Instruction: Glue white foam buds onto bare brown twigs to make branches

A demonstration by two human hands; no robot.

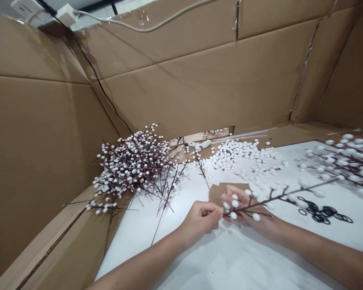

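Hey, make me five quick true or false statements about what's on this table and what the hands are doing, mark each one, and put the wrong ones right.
1. The left hand pinches a berry branch near one end. True.
2. The right hand lies flat, well away from that branch. False: its fingers are curled, close to the branch's berries.
3. Black rings lie on the white surface, beyond the right forearm. True.
4. Every other branch is gathered on the right. False: a large pile is on the left, and another bunch is on the right.
5. Loose white berries are spread beyond the hands. True.
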